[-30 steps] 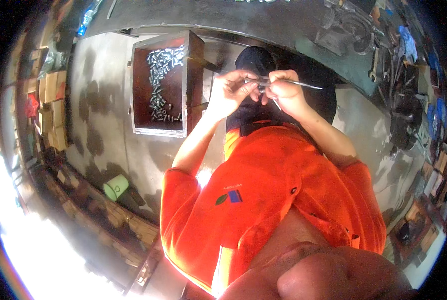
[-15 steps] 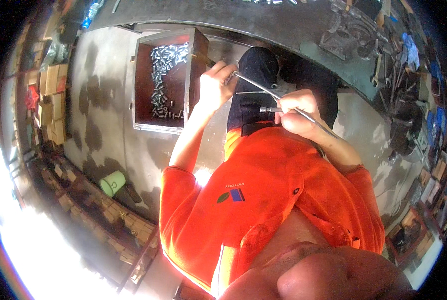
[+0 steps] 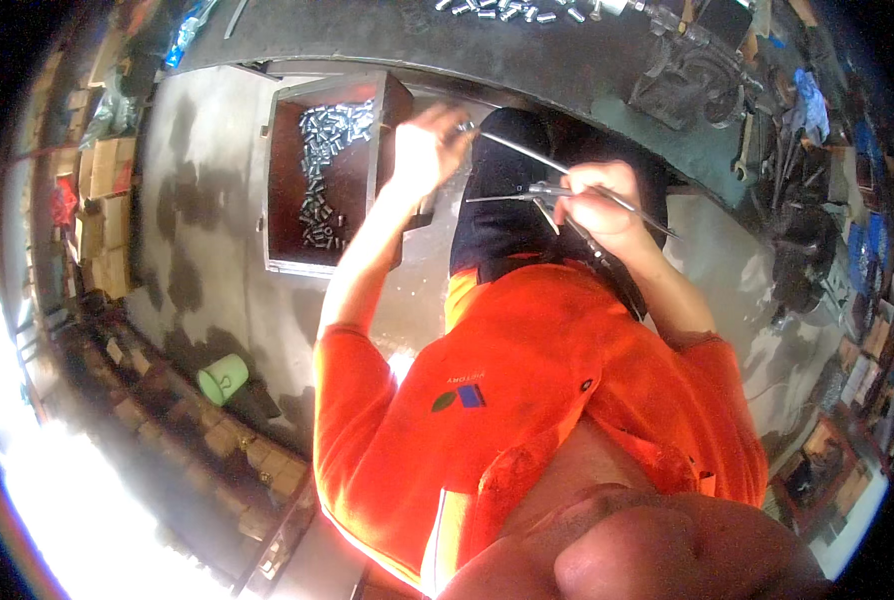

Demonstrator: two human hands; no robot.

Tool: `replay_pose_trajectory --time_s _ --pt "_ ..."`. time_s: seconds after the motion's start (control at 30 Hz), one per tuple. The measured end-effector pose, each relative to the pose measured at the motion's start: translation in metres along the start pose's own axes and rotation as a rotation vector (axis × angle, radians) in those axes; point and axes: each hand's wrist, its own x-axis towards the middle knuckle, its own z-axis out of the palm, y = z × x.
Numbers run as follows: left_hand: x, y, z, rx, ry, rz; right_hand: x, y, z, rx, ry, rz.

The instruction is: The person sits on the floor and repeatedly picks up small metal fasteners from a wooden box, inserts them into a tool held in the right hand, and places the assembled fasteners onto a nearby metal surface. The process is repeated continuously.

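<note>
My left hand [image 3: 429, 152] is closed and smeared by motion, just right of the wooden box. At its fingertips is a small shiny metal sleeve [image 3: 465, 127], close to the left end of a thin metal rod [image 3: 537, 156]. My right hand [image 3: 605, 200] is wrapped round the rod, which slants down to the right through it. The same hand also grips a slim metal tool that looks like a caliper [image 3: 539, 190], with a narrow prong pointing left over my dark trousers. Its lower part is partly hidden by the hand.
An open wooden box [image 3: 279, 185] holds many small metal sleeves [image 3: 317, 160]. Across the front runs a dark metal workbench [image 3: 367, 35] with more sleeves [image 3: 512, 10], a wrench [image 3: 745, 155] and tools at right. A green bucket [image 3: 224, 379] and stacked cartons [image 3: 112, 205] stand at left.
My left hand has moved slightly up, off the rod's end, with the small metal sleeve at its fingertips. The caliper-like tool has turned in my right hand; the rod is still held.
</note>
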Motion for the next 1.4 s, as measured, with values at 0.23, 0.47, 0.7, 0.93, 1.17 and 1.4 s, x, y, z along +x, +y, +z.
replay_pose_trajectory --time_s 0.23,0.47,0.7,0.93,1.17,1.4 --pt "0.149 -0.008 -0.007 -0.506 0.142 -0.082 0.001 -0.008 -0.003 0.015 -0.003 -0.027" --pt "0.102 -0.027 -0.078 -0.327 -0.05 -0.266 -0.006 0.005 -0.012 0.022 -0.028 -0.02" --pt "-0.093 -0.195 -0.112 0.146 -0.241 -0.678 0.0 0.012 -0.003 0.048 -0.086 0.0" --pt "-0.166 -0.202 -0.091 0.566 -0.456 -0.866 0.005 0.018 0.005 -0.001 -0.116 -0.03" --pt "-0.154 -0.201 -0.086 0.749 -0.658 -0.908 -0.001 0.019 0.001 -0.089 -0.069 0.018" --pt "-0.155 -0.194 -0.095 0.631 -0.247 -0.813 -0.002 0.025 0.001 -0.029 -0.088 -0.013"
